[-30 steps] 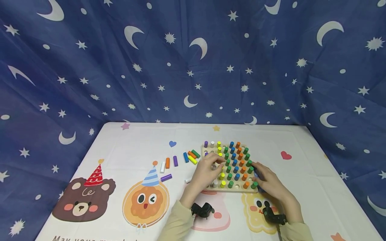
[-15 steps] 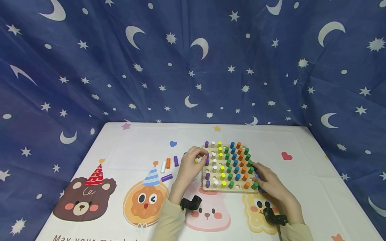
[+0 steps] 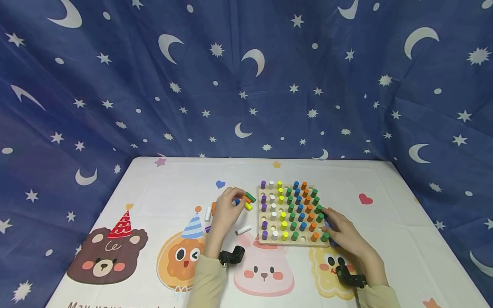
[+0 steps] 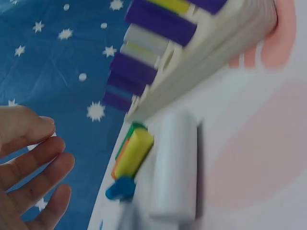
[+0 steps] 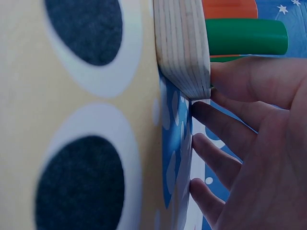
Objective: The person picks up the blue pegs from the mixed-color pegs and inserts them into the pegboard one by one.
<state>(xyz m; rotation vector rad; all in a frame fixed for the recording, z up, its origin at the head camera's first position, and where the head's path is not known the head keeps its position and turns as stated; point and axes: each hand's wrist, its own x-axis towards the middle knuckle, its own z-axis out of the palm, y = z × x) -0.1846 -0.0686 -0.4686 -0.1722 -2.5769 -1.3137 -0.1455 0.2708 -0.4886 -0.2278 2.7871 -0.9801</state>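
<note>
My left hand (image 3: 226,209) hovers at the loose pegs left of the pegboard, its fingers slightly bent and apart in the left wrist view with nothing between them. Close by its fingertips lie a yellow peg (image 3: 248,207), a green peg (image 3: 250,197), an orange peg and a blue peg (image 4: 121,188). A white peg (image 3: 243,230) lies nearer the board. The wooden pegboard (image 3: 277,243) carries upright pegs in coloured columns, with some bare holes. At its right edge rests my right hand (image 3: 346,231), thumb against the board's side (image 5: 184,52), fingers extended, beside a green peg (image 5: 247,37).
Farther left are another white peg (image 3: 208,214), an orange peg (image 3: 214,208) and a purple peg (image 3: 208,229), partly hidden by the left hand. The white tablecloth (image 3: 154,192) has printed cartoon figures. A blue star-patterned curtain (image 3: 246,85) hangs behind the table.
My left hand has moved left, from over the board's white and yellow columns, past the purple column, to the loose pegs. My right hand has stayed at the board's right edge.
</note>
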